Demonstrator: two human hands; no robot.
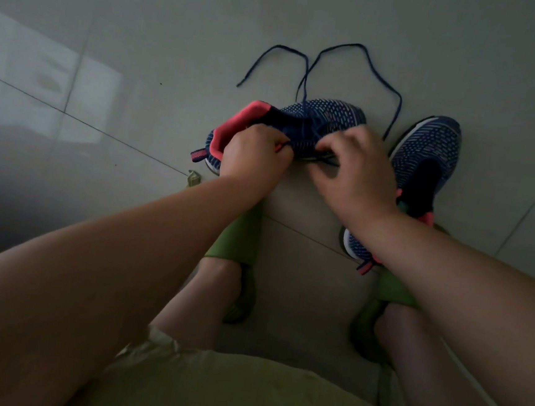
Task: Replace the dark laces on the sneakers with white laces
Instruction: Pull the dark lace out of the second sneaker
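Dark lace [313, 74] half-threaded through sneaker [299, 124] on floor, ends trailing. Left hand [254, 156] and right hand [356, 168] both pinching lace at eyelets. Soft, limp; probably best pulled near eyelets.

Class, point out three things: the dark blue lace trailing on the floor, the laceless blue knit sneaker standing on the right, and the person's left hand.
dark blue lace [376, 70]: head view, on the loop lying on the floor.
laceless blue knit sneaker [433, 144]: head view, toe upper.
left hand [253, 156]: head view, back of hand.
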